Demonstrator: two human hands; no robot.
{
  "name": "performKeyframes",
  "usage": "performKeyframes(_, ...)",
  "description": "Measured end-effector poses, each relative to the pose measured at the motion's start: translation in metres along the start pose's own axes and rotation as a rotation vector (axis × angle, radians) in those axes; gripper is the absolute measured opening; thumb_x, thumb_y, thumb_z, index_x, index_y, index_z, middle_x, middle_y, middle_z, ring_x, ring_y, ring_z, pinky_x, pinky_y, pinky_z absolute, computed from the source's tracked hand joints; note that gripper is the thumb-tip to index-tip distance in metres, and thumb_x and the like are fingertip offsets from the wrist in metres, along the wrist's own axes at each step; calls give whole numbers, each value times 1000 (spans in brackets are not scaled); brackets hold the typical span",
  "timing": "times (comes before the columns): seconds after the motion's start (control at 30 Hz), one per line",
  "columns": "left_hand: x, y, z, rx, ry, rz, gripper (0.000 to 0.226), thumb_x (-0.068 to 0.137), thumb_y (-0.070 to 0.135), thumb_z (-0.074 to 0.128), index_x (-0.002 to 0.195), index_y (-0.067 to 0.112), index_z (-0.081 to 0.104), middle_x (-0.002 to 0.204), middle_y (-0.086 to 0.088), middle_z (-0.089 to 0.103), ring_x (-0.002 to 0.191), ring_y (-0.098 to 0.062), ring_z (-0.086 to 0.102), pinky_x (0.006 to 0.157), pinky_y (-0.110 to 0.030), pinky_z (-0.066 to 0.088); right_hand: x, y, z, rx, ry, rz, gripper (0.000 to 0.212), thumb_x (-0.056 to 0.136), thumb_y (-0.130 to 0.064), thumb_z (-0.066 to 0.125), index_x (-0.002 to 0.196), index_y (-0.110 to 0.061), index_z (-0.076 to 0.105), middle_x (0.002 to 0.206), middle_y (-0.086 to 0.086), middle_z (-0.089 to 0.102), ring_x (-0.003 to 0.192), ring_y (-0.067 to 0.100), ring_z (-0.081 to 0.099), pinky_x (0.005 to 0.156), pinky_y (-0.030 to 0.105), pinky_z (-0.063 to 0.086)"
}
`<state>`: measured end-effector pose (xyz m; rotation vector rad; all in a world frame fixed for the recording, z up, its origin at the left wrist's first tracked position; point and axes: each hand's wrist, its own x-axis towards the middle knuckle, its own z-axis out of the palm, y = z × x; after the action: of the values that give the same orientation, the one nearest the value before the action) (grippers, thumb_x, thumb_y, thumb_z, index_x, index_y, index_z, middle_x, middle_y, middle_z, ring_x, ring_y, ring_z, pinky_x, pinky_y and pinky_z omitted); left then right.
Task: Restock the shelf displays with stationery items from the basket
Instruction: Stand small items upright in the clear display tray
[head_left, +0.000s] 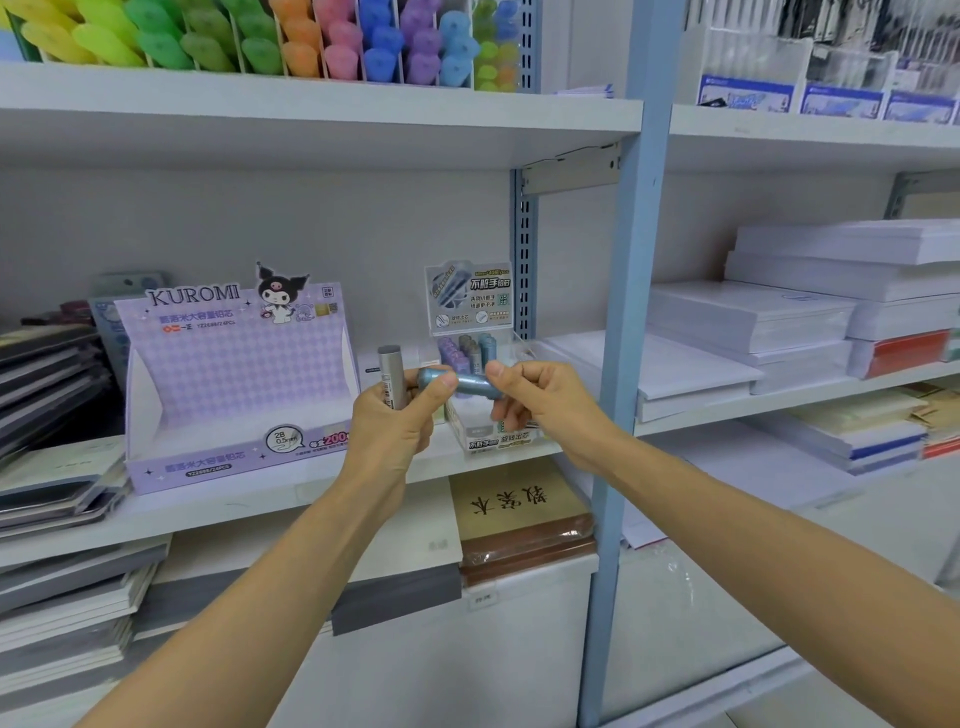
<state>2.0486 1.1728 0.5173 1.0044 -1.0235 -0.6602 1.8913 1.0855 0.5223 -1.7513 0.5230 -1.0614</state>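
L hand (395, 421) grips 1 grey tube (390, 371) + 1 blue tube (467, 383); R hand (540, 400) pinches blue too

Bright, even light fills the frame, soft shadow lying under the upper shelf (311, 111). Wide-angle distortion bows the blue upright (618, 364); the upper right corner is blurred.

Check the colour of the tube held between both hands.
The tube is metallic light blue, clearest in the head view.
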Motion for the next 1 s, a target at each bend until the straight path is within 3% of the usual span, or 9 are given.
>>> performKeyframes(0.13,5,1,1,101,-3,-7,19,78,31,76,87,16,72,47,12,34,43,-7,26,41,-15,28,4,-5,-8,-144,-37,-99,22,89,-35,62,102,-19,71,91,5,71,80,15,66,74,27,54)
performKeyframes(0.2,7,1,3,140,-31,5,18,79,30,76,87,14,71,45,14,36,42,-6,27,41,-14,28,8,-11,-12,-174,-130,-137,26,87,-26,67,113,-22,67,100,7,70,96,24,66,89,32,54)
performKeyframes(0.33,11,-1,8,167,-46,11,20,81,30,74,89,13,68,43,15,42,38,-3,33,42,-12,31,13,-14,-14,-224,-271,-151,40,88,-10,67,127,-15,58,100,14,68,99,26,66,94,36,54)
performKeyframes(0.43,15,-1,7,115,-130,-38,28,84,40,68,93,15,61,52,11,37,44,-6,28,42,-16,27,16,-12,-19,-215,-271,-164,52,92,-10,62,139,-25,46,97,10,64,99,21,65,92,33,53)
performKeyframes(0.53,18,-4,6,54,-197,-119,25,97,40,48,86,18,49,59,6,39,46,-9,30,44,-20,25,26,-10,-30,-189,-141,-185,45,95,-10,58,134,-31,51,101,11,58,96,25,62,85,32,55)
performKeyframes(0.67,22,-9,2,31,-186,-222,26,99,26,30,85,13,47,64,1,42,47,-11,33,43,-22,27,52,-1,-40,-108,54,-163,29,92,-5,60,116,-21,57,99,8,57,86,16,63,74,25,55)
performKeyframes(0.83,22,-9,-5,136,-182,-140,27,103,26,37,98,4,52,67,-4,49,54,-12,44,51,-26,39,87,16,-40,-253,273,-127,28,89,-4,64,112,-13,52,96,3,59,78,15,60,73,23,56)
performKeyframes(1.0,23,-10,-10,87,-161,-126,31,103,23,42,112,-5,53,83,-14,52,60,-16,49,58,-29,46,99,29,-29,-486,231,-145,26,87,-1,66,102,-16,50,93,-2,57,76,16,59,75,30,53)
